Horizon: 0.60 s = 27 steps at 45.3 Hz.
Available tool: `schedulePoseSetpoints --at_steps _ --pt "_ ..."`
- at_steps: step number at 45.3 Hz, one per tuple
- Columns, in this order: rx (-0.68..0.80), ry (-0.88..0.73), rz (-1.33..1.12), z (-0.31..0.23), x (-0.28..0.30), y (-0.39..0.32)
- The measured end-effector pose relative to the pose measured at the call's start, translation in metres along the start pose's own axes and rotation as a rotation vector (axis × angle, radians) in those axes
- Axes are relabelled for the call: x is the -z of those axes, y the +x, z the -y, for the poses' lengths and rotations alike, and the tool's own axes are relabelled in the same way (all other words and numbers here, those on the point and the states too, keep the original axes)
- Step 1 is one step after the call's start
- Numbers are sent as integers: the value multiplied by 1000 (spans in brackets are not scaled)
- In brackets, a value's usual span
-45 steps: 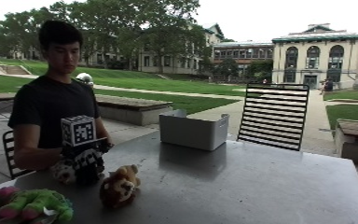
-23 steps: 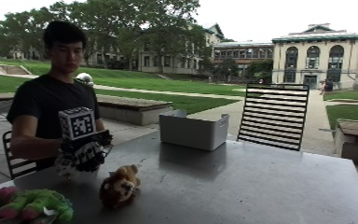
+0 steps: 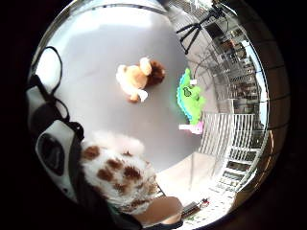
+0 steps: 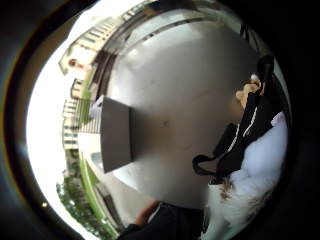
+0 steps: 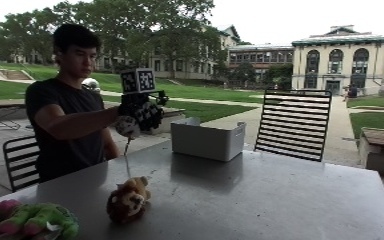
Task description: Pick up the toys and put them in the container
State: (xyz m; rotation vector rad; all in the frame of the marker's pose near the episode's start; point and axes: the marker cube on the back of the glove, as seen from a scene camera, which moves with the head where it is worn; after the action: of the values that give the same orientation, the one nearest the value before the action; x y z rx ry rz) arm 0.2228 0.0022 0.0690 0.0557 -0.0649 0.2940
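At the counter's [image 5: 258, 200] left end lies a green toy [image 5: 35, 222] with pink parts, slumped flat — soft plush that will likely sag when lifted, so it is best taken round the middle of its body. Just right of it sits a brown toy [image 5: 128, 199], upright near the edge, rounded and furry; it looks light and squashy, and its head or torso would give the surest hold. Neither is touched.

Above and a little behind the brown toy, the right hand [image 5: 141, 114] is raised well off the counter, its fingers curled round a spotted toy [image 3: 120, 179] — white plush with brown patches, pressed close against the palm in both palm views. It seems light and yielding, unlikely to slip from the glove, and nothing about it looks fragile.

Further right stands the container [image 5: 207, 139], an open white box near the far edge, apart from the hand. By the look of things, one toy is on its way across and two are left; the held toy could simply be dropped in.
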Motion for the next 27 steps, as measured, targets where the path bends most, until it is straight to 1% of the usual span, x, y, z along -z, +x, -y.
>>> schedulePoseSetpoints --at_steps 4,9,15,24,27 --pt "54 45 4 22 23 -35" --pt "84 50 39 23 48 -99" --pt "142 66 9 35 61 -159" --pt "291 64 58 4 74 -284" --pt "399 66 62 0 75 -310"
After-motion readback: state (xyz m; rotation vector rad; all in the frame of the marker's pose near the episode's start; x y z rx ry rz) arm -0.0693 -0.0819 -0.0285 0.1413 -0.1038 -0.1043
